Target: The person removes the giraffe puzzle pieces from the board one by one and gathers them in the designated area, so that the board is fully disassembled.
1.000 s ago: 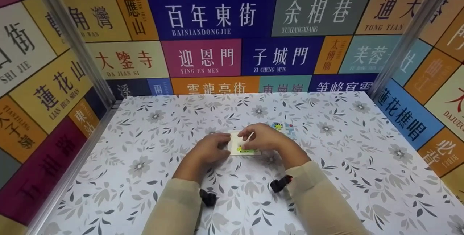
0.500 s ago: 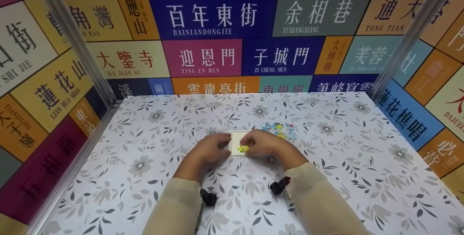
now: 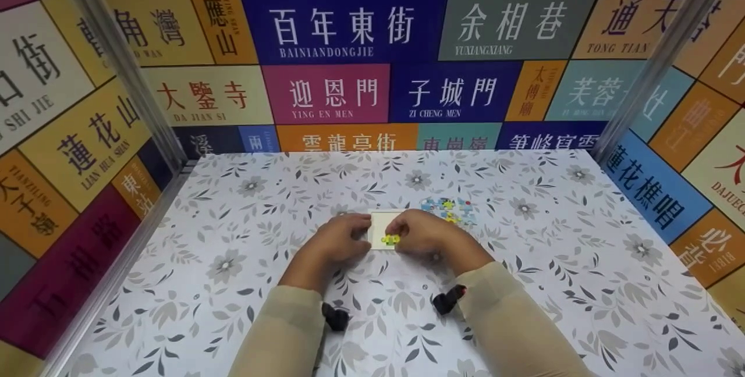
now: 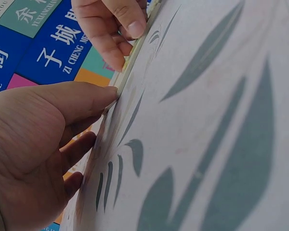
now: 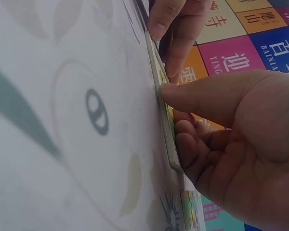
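A small cream puzzle tray (image 3: 378, 226) lies flat on the table, with a yellow-green jigsaw piece (image 3: 390, 239) along its near side. My left hand (image 3: 339, 238) holds the tray's left edge between thumb and fingers; its thumb touches the rim in the left wrist view. Over the tray's right half, my right hand (image 3: 428, 231) has curled fingers and pinches at the pieces by the near rim. In the right wrist view its thumb (image 5: 202, 96) lies against the rim (image 5: 164, 110). The pieces beneath the right fingers are mostly hidden.
Several loose blue and yellow jigsaw pieces (image 3: 457, 209) lie just behind the right hand. A flowered cloth (image 3: 250, 202) covers the table. Panels with printed street names (image 3: 343, 22) stand behind and at both sides, with clear corner posts.
My right hand has lowered onto the tray's right half and now covers part of the yellow-green strip. More of the loose pieces shows behind it. The left hand stays at the left edge.
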`<control>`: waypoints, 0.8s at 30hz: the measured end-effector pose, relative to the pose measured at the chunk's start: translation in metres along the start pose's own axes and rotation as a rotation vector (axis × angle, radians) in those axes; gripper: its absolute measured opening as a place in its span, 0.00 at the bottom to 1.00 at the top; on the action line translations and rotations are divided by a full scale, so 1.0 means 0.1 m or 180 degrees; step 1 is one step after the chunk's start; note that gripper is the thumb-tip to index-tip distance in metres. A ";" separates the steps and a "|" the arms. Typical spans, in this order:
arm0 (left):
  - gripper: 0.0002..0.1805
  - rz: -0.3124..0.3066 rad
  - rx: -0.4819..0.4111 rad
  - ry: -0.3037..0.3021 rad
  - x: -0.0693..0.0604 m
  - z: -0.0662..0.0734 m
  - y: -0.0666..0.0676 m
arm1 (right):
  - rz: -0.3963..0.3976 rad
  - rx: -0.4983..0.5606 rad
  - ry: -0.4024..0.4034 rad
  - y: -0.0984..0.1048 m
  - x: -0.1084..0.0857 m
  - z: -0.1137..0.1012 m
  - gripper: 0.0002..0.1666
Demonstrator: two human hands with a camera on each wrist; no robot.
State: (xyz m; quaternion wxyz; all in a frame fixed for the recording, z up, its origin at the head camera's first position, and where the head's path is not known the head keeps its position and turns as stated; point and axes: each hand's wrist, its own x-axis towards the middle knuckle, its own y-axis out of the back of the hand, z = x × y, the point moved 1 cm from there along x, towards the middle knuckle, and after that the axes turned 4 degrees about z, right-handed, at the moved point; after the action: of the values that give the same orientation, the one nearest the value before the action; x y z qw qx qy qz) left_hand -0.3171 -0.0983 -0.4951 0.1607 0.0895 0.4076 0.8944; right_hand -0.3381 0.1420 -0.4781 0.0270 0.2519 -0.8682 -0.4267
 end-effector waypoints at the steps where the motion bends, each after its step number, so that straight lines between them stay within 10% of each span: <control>1: 0.32 0.0003 0.0002 -0.0014 0.00 0.00 0.00 | 0.0005 -0.0006 0.0024 0.00 0.00 0.00 0.20; 24: 0.33 -0.0068 0.0016 0.0146 -0.02 0.02 0.02 | 0.0072 -0.0066 0.0002 0.00 0.03 0.02 0.16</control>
State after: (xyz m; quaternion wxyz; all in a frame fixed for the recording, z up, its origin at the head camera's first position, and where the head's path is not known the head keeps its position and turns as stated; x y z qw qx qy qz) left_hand -0.3147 -0.0985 -0.4922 0.1606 0.0651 0.4144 0.8934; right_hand -0.3416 0.1420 -0.4796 0.0348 0.2419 -0.8665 -0.4353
